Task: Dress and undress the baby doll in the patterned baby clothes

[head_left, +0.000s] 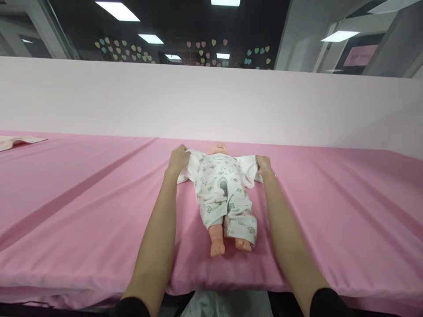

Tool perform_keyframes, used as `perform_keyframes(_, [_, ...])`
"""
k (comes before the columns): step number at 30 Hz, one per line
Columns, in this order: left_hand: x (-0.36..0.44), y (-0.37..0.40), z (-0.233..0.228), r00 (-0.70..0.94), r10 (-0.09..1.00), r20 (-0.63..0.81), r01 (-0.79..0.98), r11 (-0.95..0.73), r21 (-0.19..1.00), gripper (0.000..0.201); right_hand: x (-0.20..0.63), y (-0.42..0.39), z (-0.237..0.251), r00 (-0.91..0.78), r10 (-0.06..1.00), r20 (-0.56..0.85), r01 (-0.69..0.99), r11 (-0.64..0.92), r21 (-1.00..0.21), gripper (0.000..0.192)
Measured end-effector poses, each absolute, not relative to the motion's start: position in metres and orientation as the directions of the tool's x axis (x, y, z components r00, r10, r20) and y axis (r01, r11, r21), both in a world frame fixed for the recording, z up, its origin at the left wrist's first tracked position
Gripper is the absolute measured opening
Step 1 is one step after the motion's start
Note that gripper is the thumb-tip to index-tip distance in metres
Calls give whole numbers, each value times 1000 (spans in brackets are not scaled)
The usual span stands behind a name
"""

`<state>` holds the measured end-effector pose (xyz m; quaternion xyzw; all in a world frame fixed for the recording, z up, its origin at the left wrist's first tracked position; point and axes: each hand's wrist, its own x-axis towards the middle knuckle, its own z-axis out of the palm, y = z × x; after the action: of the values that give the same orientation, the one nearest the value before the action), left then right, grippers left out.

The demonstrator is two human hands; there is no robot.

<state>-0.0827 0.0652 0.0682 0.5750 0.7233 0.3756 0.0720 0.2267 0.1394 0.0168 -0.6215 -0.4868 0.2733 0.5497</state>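
Note:
A baby doll (217, 240) lies on its back on a pink sheet (99, 211), its feet pointing toward me. White printed clothes (220, 176) cover its body and legs, with an opening at the crotch. The doll's arms are spread out to both sides under white cloth. My left hand (179, 158) is closed on the sleeve at the left side. On the other side, my right hand (263, 165) grips the opposite sleeve, fingers curled around the cloth. The doll's own hands are hidden by cloth and my fingers.
A folded pale cloth (20, 141) lies at the far left of the bed. Behind the bed runs a low white wall (211, 101), with a dark window (198, 26) bearing heart stickers above it. The bed's front edge is close to me.

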Motion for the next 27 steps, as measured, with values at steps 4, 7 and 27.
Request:
perform_keyframes(4, [-55, 39, 92, -178, 946, 271, 645, -96, 758, 37, 213, 123, 42, 250, 961, 121, 163, 82, -983, 11])
perform_keyframes(7, [-25, 7, 117, 235, 958, 164, 566, -272, 778, 39, 194, 94, 74, -190, 971, 144, 47, 156, -987, 8])
perform_keyframes(27, [30, 75, -8, 116, 913, 391, 968, -192, 162, 52, 105, 123, 23, -15, 940, 340, 895, 165, -415, 26])
